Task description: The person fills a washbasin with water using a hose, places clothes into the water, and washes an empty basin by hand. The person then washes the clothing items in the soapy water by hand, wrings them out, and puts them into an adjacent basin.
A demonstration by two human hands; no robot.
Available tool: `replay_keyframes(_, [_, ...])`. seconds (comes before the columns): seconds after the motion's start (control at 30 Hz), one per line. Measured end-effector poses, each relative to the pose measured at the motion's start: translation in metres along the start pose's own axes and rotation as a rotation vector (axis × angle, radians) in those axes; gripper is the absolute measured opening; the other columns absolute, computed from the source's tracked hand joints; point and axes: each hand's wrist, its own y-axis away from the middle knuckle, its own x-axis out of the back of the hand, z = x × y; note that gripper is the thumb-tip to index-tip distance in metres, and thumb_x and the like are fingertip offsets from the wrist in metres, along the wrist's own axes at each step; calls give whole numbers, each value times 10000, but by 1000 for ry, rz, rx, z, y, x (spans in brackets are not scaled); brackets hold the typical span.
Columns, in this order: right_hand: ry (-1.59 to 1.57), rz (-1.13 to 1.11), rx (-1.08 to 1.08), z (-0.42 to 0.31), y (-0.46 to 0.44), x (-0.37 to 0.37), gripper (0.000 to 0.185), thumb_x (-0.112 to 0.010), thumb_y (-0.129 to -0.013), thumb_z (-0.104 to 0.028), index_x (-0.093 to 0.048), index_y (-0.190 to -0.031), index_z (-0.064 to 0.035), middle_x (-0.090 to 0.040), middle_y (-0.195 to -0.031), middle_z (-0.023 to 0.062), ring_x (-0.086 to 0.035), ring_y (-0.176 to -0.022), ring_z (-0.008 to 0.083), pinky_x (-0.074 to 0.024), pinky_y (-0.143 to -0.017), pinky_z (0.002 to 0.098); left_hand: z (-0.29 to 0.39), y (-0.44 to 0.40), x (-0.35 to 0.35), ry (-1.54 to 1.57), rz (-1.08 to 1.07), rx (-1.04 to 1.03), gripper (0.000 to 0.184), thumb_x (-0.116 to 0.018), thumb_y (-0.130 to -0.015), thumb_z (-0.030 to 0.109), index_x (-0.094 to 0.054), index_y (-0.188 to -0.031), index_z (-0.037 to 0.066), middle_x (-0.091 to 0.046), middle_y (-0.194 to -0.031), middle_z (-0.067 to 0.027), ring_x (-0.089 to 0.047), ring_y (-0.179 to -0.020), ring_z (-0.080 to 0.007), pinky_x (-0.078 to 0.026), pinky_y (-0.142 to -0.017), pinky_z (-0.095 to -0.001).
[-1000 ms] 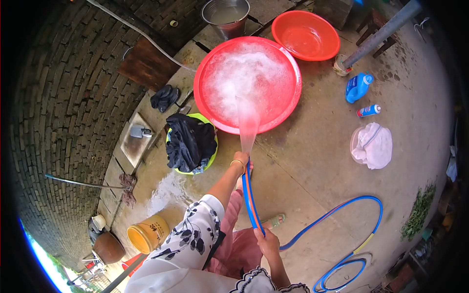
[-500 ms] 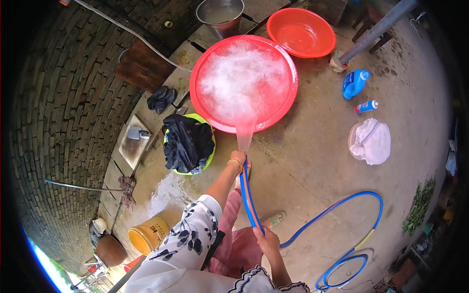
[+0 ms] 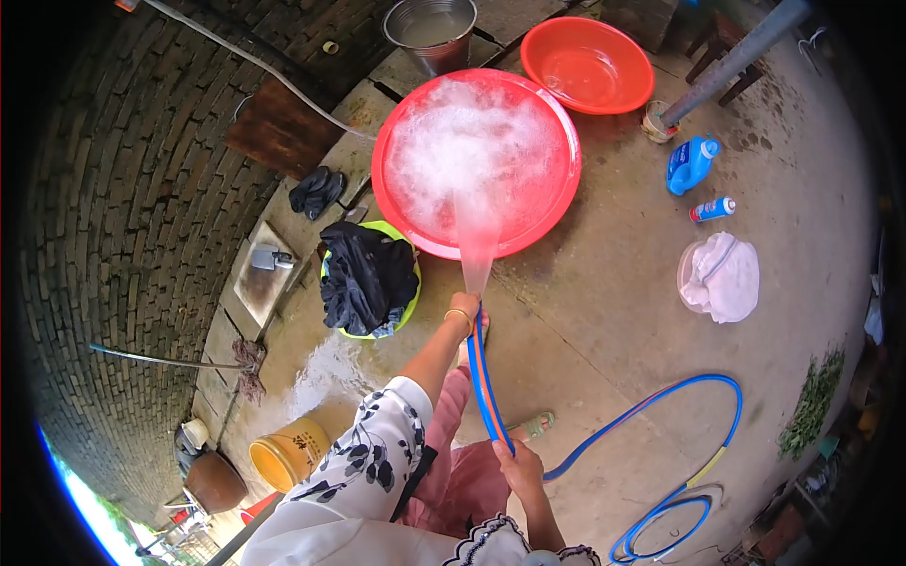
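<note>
Our left hand point(image 3: 462, 307) closes round the blue, orange-striped tubular hose's point(image 3: 485, 385) spraying end; our right hand point(image 3: 520, 466) clasps it at five o'clock, the round red plastic basin point(image 3: 538, 193) at twelve.

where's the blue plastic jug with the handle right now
The blue plastic jug stands in the head view's upper right, between the slanted grey metal pole and the blue-and-red can.

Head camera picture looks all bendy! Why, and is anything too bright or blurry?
Head view: the brick wall curves and the corners go black, probably from a very wide lens; the lower-left edge glares white and blue; the splashing water in the big red basin is a whitish blur; the blue hose looks fairly sharp.
</note>
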Motion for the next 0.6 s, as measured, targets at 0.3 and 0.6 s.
replay_keyframes(0.3, [-9, 1, 4, -2, -2, 3, 505, -476, -840, -544, -616, -958, -73, -633, -810, 172, -604, -798, 382, -455, -711, 447, 7, 8, -4, -20, 16, 5, 221, -452, -849, 160, -464, -832, -60, -476, -559, -149, -494, -389, -260, -417, -329, -377])
replay_keyframes(0.6, [-15, 4, 26, -1, 2, 12, 509, -473, -840, -542, -622, -865, -56, -624, -779, 181, -596, -789, 388, -449, -695, 455, 1, 8, -8, -67, 15, -11, 208, -467, -842, 150, -485, -806, -54, -502, -578, -163, -497, -408, -272, -431, -362, -395])
